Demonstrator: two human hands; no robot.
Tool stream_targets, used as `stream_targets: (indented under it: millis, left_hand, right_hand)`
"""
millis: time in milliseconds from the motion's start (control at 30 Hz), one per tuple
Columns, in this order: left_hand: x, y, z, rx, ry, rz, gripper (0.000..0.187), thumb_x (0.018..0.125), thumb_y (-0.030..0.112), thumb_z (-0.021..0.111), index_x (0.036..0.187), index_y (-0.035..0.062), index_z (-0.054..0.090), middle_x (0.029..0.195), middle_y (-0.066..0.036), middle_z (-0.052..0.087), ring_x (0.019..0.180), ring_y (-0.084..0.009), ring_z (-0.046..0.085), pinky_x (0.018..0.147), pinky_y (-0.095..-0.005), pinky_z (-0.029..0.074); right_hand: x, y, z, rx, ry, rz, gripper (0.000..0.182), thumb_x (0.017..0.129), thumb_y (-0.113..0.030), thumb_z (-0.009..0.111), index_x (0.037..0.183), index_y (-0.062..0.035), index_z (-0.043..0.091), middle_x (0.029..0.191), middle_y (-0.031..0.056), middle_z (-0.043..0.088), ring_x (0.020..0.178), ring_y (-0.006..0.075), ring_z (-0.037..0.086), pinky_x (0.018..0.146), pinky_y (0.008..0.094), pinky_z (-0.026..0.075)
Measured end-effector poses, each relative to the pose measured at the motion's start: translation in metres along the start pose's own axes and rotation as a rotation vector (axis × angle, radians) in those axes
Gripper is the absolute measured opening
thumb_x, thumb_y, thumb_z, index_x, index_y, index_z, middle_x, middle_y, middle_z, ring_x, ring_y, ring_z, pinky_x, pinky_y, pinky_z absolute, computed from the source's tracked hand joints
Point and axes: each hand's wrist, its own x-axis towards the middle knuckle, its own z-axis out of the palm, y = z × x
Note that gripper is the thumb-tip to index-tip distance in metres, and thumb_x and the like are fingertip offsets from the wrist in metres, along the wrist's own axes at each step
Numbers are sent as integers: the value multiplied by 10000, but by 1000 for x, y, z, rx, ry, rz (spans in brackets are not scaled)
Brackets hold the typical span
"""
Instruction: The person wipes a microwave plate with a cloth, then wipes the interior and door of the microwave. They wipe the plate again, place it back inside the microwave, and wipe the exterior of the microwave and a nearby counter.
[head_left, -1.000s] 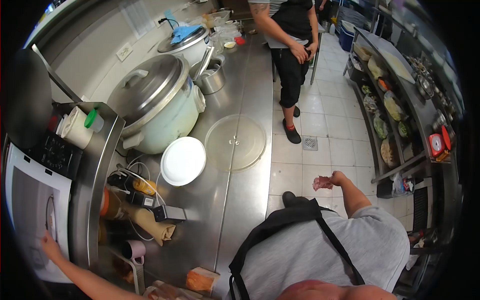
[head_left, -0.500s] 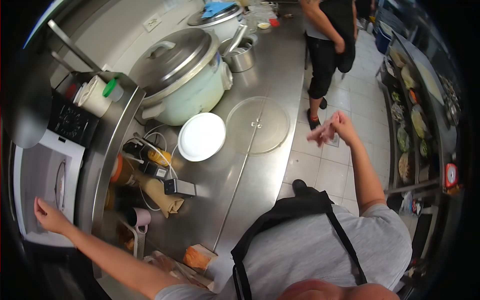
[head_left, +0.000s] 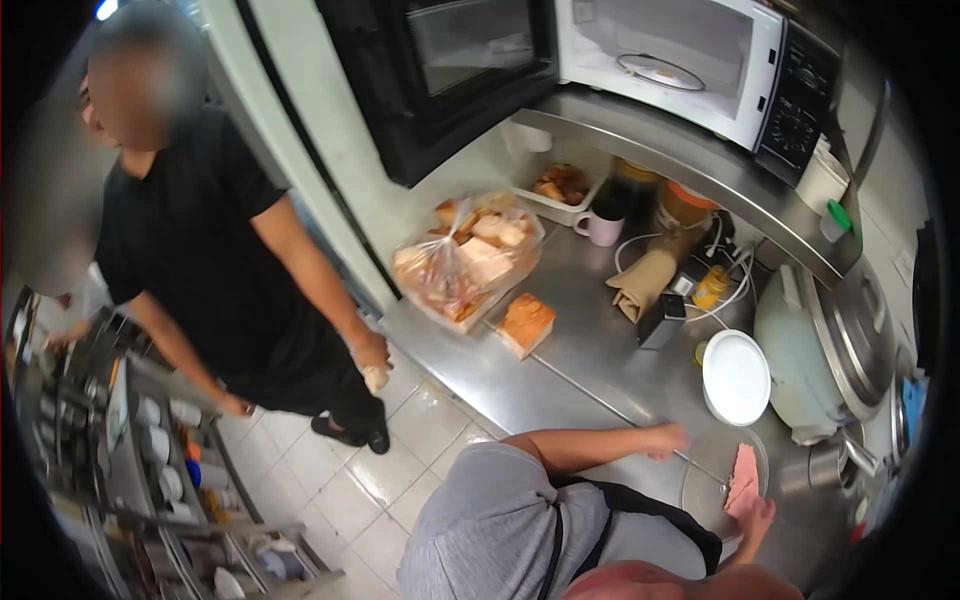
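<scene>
A round clear glass plate (head_left: 706, 462) lies on the steel counter close in front of me. My right hand (head_left: 757, 518) is closed on a pink cloth (head_left: 743, 478), which lies over the right part of the plate. Beside the plate's left rim is my left hand (head_left: 663, 440), its fingers curled in and slightly blurred; nothing shows in them. A white round lid (head_left: 736, 377) sits just beyond the plate. Up on a shelf stands a microwave (head_left: 770, 85) with its door (head_left: 440, 85) wide open and a round glass lid or plate (head_left: 660, 72) inside.
A bread piece (head_left: 526, 325) and a bag of bread (head_left: 468, 255) lie on the counter (head_left: 480, 375). A mug (head_left: 602, 222), cables and a black box (head_left: 662, 322) sit under the shelf. A large cooker (head_left: 800, 350) stands right. A person in black (head_left: 215, 250) stands at left.
My view has swung left toward the microwave and the other person. My right hand has brought the pink cloth from above the floor to the glass plate. My left hand has left the microwave.
</scene>
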Motion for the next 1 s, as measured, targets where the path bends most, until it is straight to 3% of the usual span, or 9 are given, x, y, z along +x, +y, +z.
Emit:
stream_targets:
  millis: [33,133,333,467,567,667,767,833,1000]
  left_hand:
    - [-1,-1,7,-84,50,-24,351,782,336,536,983,56,466,738,-62,500,643,-157,503,527,-304,432]
    - [12,-7,45,-278,139,-51,372,784,364,519,997,64,465,734,-56,497,638,-159,501,511,-306,425]
    - [14,-13,62,-372,202,36,327,809,349,492,994,81,461,634,-31,481,528,-119,468,450,-245,383]
    - [-15,-17,71,-473,243,-61,215,802,277,516,852,68,519,605,-27,473,414,-91,378,345,-224,281]
    - [-62,-23,63,-486,352,-148,204,823,256,478,851,80,576,661,1,502,499,-80,418,432,-191,343]
    - [-121,-12,56,-496,498,-47,235,863,248,436,889,60,575,712,-10,560,590,-79,500,514,-194,402]
    - [-169,-11,38,-405,692,21,222,852,210,449,848,34,584,645,-44,586,473,-87,476,436,-207,388]
    - [-210,1,32,-304,839,91,231,840,205,460,847,13,588,641,-64,590,456,-87,466,428,-196,373]
    - [-303,32,-3,-482,1108,388,242,837,224,491,844,-3,576,596,-79,578,417,-101,458,394,-205,357]
  right_hand:
    - [-12,-41,9,-418,26,32,652,734,-503,523,1233,-111,373,1200,166,418,1070,305,425,874,414,369]
    - [-48,-131,-5,-657,-39,150,731,678,-606,499,1269,-203,352,1267,150,356,1129,343,368,888,480,349]
    - [-39,-83,5,-454,70,-201,556,716,-478,531,1134,-117,472,1066,170,471,960,358,454,765,447,396]
    - [-43,-64,30,-168,102,-501,445,683,-319,608,1004,-19,538,945,206,513,904,375,475,784,430,387]
    - [-56,-75,48,17,52,-669,372,679,-187,604,1003,-18,533,923,205,512,900,368,476,807,432,376]
    - [-86,-122,37,153,-193,-627,363,678,-124,579,1034,-68,535,904,177,510,863,349,489,778,413,396]
    - [-96,-144,59,253,-296,-771,374,657,-99,578,1030,-100,549,902,132,513,819,329,496,734,406,411]
    - [-100,-158,65,250,-250,-818,365,645,-83,574,1010,-93,560,886,127,510,821,324,490,717,399,409]
    - [-107,-174,92,178,-132,-892,331,624,-106,587,955,-105,587,871,111,512,812,305,490,702,388,404]
